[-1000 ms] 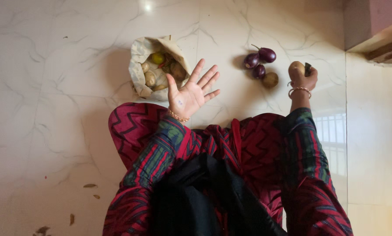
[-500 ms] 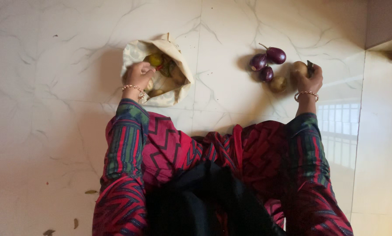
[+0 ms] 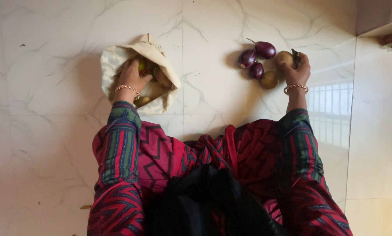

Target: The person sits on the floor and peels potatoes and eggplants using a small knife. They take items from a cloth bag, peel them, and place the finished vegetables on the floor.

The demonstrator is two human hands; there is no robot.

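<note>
My left hand (image 3: 132, 75) is inside an open cream cloth bag (image 3: 112, 59) that lies on the marble floor. Its fingers curl down among brownish potatoes (image 3: 161, 79) and a small green piece (image 3: 141, 65); what they grip is hidden. My right hand (image 3: 297, 71) rests on the floor at the right, closed around a round potato (image 3: 284, 57) with a thin dark object (image 3: 295, 54) beside it. Just left of that hand lie three purple aubergines (image 3: 265, 49) and one more potato (image 3: 269, 80).
White veined marble floor tiles (image 3: 51, 131) lie all around. My lap, in red zigzag cloth with a dark bundle (image 3: 204, 196) on it, fills the lower middle. A wall base or step (image 3: 379, 22) stands at the top right corner.
My left hand, open in the air above my knee a second ago, has gone left and down into the cloth bag. The right hand has stayed on the potato by the aubergines.
</note>
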